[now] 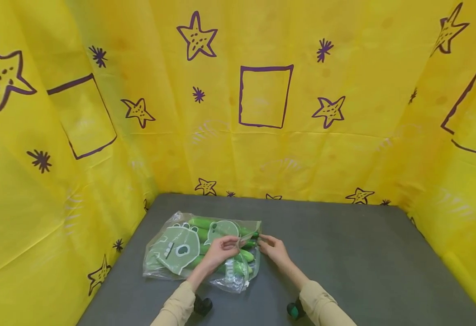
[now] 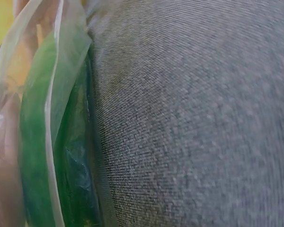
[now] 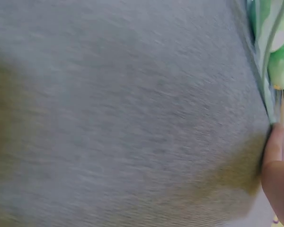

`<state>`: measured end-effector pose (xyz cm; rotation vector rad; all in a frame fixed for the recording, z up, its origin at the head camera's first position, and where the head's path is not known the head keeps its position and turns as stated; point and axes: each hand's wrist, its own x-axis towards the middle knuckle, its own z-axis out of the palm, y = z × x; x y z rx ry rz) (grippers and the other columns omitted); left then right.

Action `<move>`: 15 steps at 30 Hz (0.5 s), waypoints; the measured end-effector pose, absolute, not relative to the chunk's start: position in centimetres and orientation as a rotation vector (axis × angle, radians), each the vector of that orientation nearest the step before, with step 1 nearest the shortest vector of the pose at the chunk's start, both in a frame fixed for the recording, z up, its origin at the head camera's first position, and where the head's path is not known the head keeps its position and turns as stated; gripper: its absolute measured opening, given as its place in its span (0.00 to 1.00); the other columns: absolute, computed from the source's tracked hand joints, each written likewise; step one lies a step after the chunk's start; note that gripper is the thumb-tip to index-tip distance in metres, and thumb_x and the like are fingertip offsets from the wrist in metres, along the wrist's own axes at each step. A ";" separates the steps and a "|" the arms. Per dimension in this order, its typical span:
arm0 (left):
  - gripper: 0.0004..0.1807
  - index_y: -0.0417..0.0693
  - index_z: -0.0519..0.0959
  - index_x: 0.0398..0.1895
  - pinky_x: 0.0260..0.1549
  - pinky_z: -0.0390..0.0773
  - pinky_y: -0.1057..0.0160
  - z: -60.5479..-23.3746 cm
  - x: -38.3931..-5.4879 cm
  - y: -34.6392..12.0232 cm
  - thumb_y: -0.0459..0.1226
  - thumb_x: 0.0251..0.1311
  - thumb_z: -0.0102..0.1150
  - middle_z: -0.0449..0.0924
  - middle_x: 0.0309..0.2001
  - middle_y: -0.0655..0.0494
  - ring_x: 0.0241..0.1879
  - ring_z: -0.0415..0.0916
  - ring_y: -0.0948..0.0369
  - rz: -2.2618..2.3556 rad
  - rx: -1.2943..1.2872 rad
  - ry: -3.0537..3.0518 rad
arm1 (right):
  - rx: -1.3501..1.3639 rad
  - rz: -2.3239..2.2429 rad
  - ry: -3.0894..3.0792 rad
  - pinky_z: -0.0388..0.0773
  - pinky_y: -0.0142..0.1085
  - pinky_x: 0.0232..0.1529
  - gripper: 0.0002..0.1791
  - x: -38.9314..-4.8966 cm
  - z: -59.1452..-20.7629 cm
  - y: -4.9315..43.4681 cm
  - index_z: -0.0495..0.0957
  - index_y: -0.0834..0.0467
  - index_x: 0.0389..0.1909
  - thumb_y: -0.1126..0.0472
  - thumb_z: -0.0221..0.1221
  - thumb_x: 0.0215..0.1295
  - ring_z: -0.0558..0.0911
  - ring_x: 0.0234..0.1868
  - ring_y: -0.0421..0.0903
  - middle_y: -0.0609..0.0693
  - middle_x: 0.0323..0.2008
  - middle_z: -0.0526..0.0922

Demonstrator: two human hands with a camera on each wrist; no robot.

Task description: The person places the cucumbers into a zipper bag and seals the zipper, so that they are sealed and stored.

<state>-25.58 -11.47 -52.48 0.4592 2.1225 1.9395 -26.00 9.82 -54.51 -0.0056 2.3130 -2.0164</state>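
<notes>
A clear plastic zip bag (image 1: 177, 246) printed with green cartoon monsters lies on the grey table, left of centre in the head view. Inside it are several long green cucumbers (image 1: 244, 256), their pale ends towards the bag's right-hand opening. My left hand (image 1: 220, 253) pinches the upper layer of the bag near that opening. At the opening's right edge, my right hand (image 1: 276, 251) pinches the bag's rim between thumb and fingers. The right wrist view shows the thumb and fingertips on the rim (image 3: 262, 75). Seen through the film (image 2: 61, 42), the left fingers are partly blurred.
The dark grey table (image 1: 344, 253) stretches to the right of the bag. A yellow curtain (image 1: 262, 158) with purple stars and outlined shapes encloses the back and both sides. Small dark devices (image 1: 202, 304) sit at the wrists.
</notes>
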 end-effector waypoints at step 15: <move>0.21 0.28 0.73 0.53 0.54 0.76 0.49 -49.6 -25.5 -10.6 0.25 0.54 0.54 0.75 0.53 0.31 0.55 0.73 0.39 1.497 0.657 2.323 | 0.013 -2.043 2.214 0.80 0.39 0.53 0.25 -21.5 -54.3 11.2 0.69 0.71 0.59 0.59 0.55 0.66 0.79 0.55 0.57 0.69 0.55 0.76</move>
